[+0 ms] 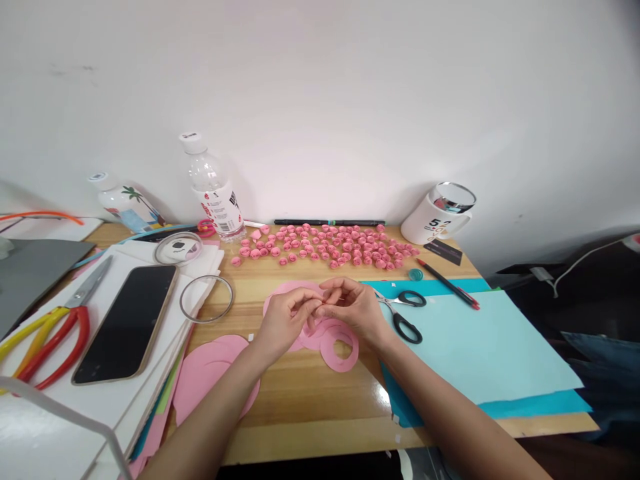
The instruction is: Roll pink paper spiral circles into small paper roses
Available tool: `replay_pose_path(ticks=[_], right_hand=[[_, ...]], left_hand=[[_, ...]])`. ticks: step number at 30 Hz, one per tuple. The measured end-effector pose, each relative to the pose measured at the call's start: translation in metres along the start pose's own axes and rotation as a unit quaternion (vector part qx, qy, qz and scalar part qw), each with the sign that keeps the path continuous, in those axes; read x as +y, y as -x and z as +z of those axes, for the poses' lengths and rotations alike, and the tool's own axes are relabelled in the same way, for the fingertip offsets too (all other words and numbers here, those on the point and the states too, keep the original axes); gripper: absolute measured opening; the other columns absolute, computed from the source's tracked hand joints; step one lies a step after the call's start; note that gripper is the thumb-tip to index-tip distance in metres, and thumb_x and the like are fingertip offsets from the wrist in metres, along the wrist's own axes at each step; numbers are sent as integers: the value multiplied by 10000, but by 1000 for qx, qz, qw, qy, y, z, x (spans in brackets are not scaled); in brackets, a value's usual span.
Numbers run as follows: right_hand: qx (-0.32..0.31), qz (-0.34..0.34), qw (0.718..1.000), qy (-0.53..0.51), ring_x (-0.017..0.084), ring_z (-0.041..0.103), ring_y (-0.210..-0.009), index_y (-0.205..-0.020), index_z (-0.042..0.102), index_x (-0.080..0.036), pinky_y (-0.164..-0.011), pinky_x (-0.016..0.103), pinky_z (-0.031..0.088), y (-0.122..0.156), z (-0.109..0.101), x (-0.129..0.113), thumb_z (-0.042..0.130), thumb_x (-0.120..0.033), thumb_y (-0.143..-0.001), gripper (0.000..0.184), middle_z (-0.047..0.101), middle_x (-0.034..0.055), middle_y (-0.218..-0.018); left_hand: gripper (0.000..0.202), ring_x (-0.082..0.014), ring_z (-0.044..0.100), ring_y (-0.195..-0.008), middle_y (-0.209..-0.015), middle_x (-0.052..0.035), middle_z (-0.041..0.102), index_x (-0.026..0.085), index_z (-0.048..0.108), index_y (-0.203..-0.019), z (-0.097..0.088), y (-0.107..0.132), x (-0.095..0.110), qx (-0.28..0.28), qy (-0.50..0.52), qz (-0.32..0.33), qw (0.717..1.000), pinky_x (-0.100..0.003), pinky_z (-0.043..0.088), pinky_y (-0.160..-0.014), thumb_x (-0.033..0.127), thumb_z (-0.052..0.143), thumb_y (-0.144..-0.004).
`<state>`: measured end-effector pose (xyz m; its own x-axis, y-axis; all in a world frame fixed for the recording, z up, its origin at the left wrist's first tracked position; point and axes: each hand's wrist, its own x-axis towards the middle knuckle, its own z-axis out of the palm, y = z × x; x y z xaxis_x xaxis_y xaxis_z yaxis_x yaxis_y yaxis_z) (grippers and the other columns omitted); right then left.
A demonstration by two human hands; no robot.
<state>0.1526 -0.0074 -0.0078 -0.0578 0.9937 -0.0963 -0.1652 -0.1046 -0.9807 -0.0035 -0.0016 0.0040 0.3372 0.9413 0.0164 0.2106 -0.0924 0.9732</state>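
My left hand [285,321] and my right hand [359,308] meet over the middle of the table, fingertips pinched together on a small piece of pink paper, mostly hidden by the fingers. Just below them lies a pink paper ring [327,348]; I cannot tell whether it joins the piece in my fingers. More pink paper [273,301] shows behind my left hand. Beyond the hands, many small rolled pink paper roses [345,247] spread in a band toward the wall. Black-handled scissors [403,313] lie open just right of my right hand.
Pink paper discs [205,373] lie left of my left forearm. Further left are a phone [127,323], red-and-yellow scissors [65,333] and a clear tape ring [231,303]. A bottle [217,207] and a mug [430,220] stand behind. Blue paper sheets [490,353] cover the right.
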Motion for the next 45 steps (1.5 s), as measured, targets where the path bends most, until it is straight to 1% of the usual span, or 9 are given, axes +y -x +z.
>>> replay_pose_path(ticks=[8,12,19,23,29,35,39,42,45], right_hand=[[-8,-38,994,104,116,546,-552,-897,640,-198,-575,255,473,6,2,2,822,-282,-522,425,546,-60,-545],[-11,-55,985,163,115,528,-528,-910,638,-200,-538,245,445,8,2,1,800,-298,-558,400,544,-56,-535],[-1,-128,966,223,116,539,-518,-955,619,-204,-522,234,437,8,0,6,744,-231,-628,352,555,-59,-534],[-2,-204,939,278,110,542,-510,-978,602,-205,-536,231,450,9,0,9,705,-180,-666,330,567,-58,-550],[-44,-293,877,379,120,553,-538,-1072,574,-201,-538,233,446,9,-4,11,647,-250,-756,328,586,-25,-617],[-159,-283,830,454,121,557,-598,-1147,540,-254,-514,217,400,10,-5,5,642,-257,-772,388,630,-7,-725],[-109,-284,878,369,121,546,-596,-1147,539,-227,-550,236,443,7,-6,0,683,-351,-741,448,603,-10,-702],[-66,-256,918,296,121,562,-626,-999,622,-225,-568,238,462,5,-6,-4,631,-325,-796,226,600,-1,-698],[-45,-241,935,258,130,584,-666,-836,673,-226,-556,239,467,5,-4,-7,626,-281,-804,79,621,20,-734]], left_hand=[[213,-101,541,-576,-620,15,608,166,631,-699,-4,0,-3,-50,-59,31,997,-212,431,-583,250,498,-842],[147,-128,572,-748,-765,-18,622,166,622,-716,-6,0,-2,-41,-59,87,994,-238,438,-687,188,522,-821],[110,-129,560,-716,-739,-16,618,166,620,-717,-3,1,-1,-47,-75,87,992,-249,432,-671,232,584,-797],[127,-132,551,-688,-712,-16,613,158,617,-680,-1,2,-4,-45,-76,69,994,-254,429,-648,261,653,-746],[156,-112,528,-613,-599,16,583,158,621,-599,-4,2,-5,-67,-35,1,997,-225,402,-585,252,692,-700],[144,-111,544,-577,-607,7,602,152,631,-657,-1,4,-6,-155,4,-63,986,-211,407,-538,243,594,-762],[223,-107,522,-597,-630,7,579,161,588,-641,-3,3,0,-96,-52,-7,994,-212,394,-554,270,510,-819],[237,-108,524,-617,-616,14,570,168,558,-620,-5,1,7,-33,-73,23,996,-219,406,-611,225,469,-833],[245,-99,508,-554,-541,31,543,167,542,-615,-5,2,10,-10,-58,6,998,-215,406,-595,204,450,-839]])
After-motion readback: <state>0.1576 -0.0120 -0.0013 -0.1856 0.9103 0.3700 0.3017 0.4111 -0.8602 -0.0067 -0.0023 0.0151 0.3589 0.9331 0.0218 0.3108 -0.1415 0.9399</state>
